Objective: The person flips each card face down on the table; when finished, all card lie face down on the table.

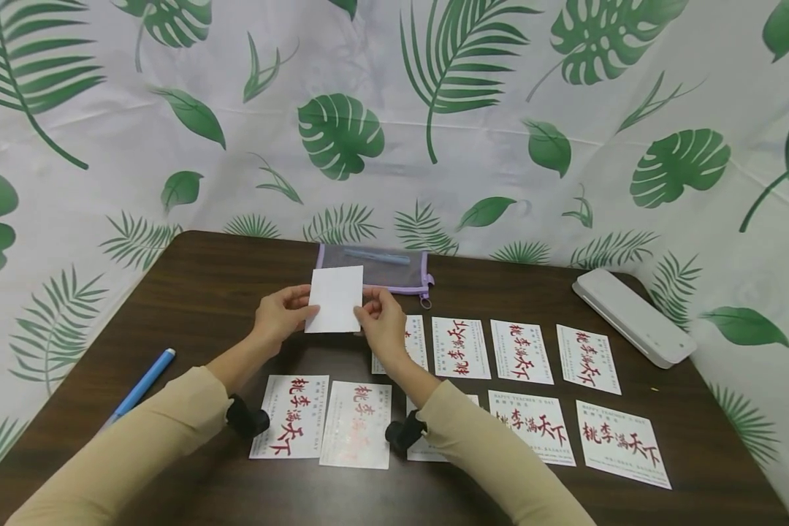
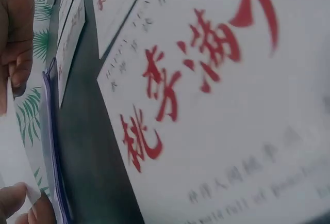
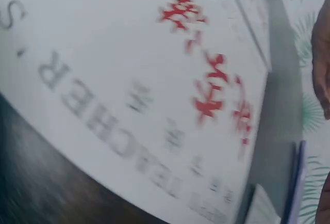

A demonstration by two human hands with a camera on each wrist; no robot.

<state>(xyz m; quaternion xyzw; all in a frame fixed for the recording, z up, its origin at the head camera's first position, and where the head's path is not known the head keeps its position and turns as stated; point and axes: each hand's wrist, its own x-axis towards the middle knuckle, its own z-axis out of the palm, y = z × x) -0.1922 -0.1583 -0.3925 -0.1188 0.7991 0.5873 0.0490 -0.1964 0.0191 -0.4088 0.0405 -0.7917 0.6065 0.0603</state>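
Observation:
A blank white card (image 1: pixel 334 299) is held up over the table between both hands. My left hand (image 1: pixel 283 314) pinches its left edge, thumb in front and fingers behind. On the opposite edge, my right hand (image 1: pixel 384 321) pinches it the same way. Whether it is one sheet or a few together, I cannot tell. Below the hands lie several white cards with red Chinese characters, among them one card (image 1: pixel 290 416) near the left wrist and a shiny one (image 1: pixel 356 425) beside it. The right forearm partly covers another card (image 1: pixel 434 447). In the left wrist view the held card (image 2: pixel 13 146) shows at the left edge.
More printed cards, such as one (image 1: pixel 522 352) in the back row and one (image 1: pixel 623 443) at front right, lie across the table's right half. A mesh zip pouch (image 1: pixel 394 274) with purple trim lies behind the hands. A blue pen (image 1: pixel 141 387) is at left, a white case (image 1: pixel 633 318) at far right.

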